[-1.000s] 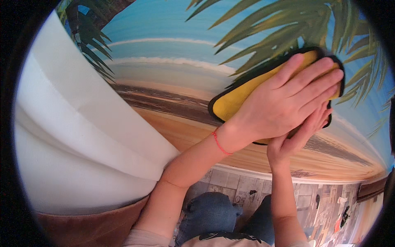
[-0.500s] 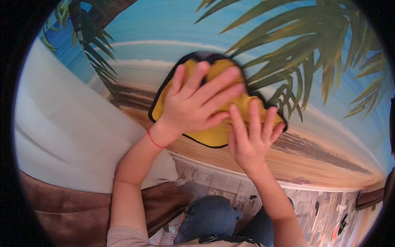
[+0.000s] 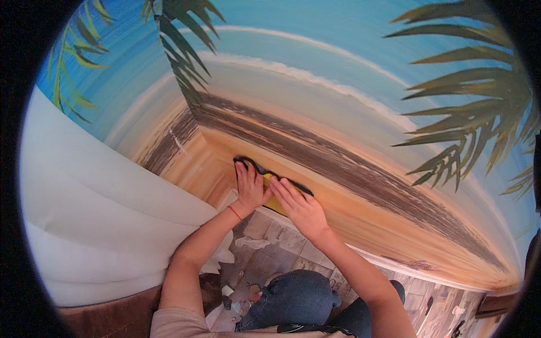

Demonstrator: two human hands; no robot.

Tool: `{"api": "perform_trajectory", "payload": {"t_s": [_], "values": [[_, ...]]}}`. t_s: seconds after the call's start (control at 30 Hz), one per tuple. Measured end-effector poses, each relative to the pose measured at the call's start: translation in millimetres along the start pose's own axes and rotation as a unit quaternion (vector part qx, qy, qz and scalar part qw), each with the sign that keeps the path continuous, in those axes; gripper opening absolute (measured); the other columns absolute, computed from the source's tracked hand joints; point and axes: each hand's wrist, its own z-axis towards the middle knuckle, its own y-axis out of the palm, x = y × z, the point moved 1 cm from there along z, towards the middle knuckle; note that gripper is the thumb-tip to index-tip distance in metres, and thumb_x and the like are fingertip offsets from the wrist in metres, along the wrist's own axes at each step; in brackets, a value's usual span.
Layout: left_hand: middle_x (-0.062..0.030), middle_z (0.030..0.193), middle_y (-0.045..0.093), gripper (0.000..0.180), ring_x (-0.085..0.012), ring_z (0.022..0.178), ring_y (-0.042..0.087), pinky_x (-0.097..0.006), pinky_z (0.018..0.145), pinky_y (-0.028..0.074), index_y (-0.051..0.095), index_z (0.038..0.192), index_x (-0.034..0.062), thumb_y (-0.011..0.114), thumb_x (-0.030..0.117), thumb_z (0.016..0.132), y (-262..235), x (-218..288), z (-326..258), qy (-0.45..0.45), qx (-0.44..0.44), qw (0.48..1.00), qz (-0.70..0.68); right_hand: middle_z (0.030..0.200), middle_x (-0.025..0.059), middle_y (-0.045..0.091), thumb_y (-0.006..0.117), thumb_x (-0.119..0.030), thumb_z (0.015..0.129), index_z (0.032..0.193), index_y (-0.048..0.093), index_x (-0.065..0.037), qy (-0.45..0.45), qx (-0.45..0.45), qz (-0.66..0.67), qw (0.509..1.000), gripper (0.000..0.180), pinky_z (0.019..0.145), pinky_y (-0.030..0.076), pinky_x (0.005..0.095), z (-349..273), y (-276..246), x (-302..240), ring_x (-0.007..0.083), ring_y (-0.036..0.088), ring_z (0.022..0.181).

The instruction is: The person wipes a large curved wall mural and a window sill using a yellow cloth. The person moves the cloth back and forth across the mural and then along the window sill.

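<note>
A yellow cloth with a black edge (image 3: 274, 204) is pressed against the low part of the painted wall (image 3: 360, 191), just above the white skirting. My left hand (image 3: 249, 187), with a thin red string round its wrist, lies flat on the cloth's left part, fingers pointing up. Beside it my right hand (image 3: 302, 209) rests on the right part, fingers stretched out and slanting up to the left. Between the two hands some yellow shows; the black edge runs along the top, past the fingertips. Much of the cloth is hidden under my palms.
White fabric (image 3: 112, 214) drapes over a brown piece of furniture (image 3: 112, 312) on the left. The wall's corner (image 3: 197, 121) stands up and left of my hands. Below, on the wood-look floor (image 3: 284, 236), lie scraps (image 3: 252, 243) near my jeans-clad knees (image 3: 296, 298).
Both hands have moved the cloth down the wall toward the skirting. The cloth, spread wide before, now looks bunched or seen at a steep slant. The view has shifted, showing more of the corner.
</note>
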Motion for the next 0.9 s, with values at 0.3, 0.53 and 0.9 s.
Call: {"api": "perform_trajectory", "payload": {"t_s": [0.3,0.53,0.9], "values": [[-0.0284,0.154,0.01,0.072,-0.0584,0.138,0.003,-0.067,0.109,0.009,0.027,0.142,-0.0064,0.048,0.043,0.094,-38,-16,65,-0.018,0.085,0.994,-0.066,0.151,0.0013,0.038,0.051,-0.014,0.085,0.136,0.05,-0.008,0.047,0.063,0.063,0.995,0.052,0.102,0.033,0.0318,37,-34,2,0.0169,0.033,0.14],[-0.0243,0.157,0.004,0.077,-0.0502,0.142,0.003,-0.06,0.113,0.007,0.004,0.152,0.0023,0.051,0.029,0.097,-37,-45,72,-0.1,0.159,0.982,-0.015,0.153,0.0019,0.034,0.05,-0.015,0.086,0.138,0.047,-0.006,0.006,0.086,0.081,0.993,0.053,0.102,0.032,0.0299,88,-33,-11,0.0165,0.03,0.142],[-0.0351,0.152,-0.006,0.079,-0.0529,0.141,-0.003,-0.059,0.114,0.004,-0.005,0.147,-0.0084,0.047,0.02,0.095,-2,27,-54,-0.246,-0.065,0.955,-0.152,0.152,0.0089,0.034,0.048,-0.021,0.087,0.139,0.044,0.0,-0.076,-0.049,0.028,0.996,0.057,0.114,0.021,0.0316,13,71,-59,0.0185,0.023,0.144]]}}
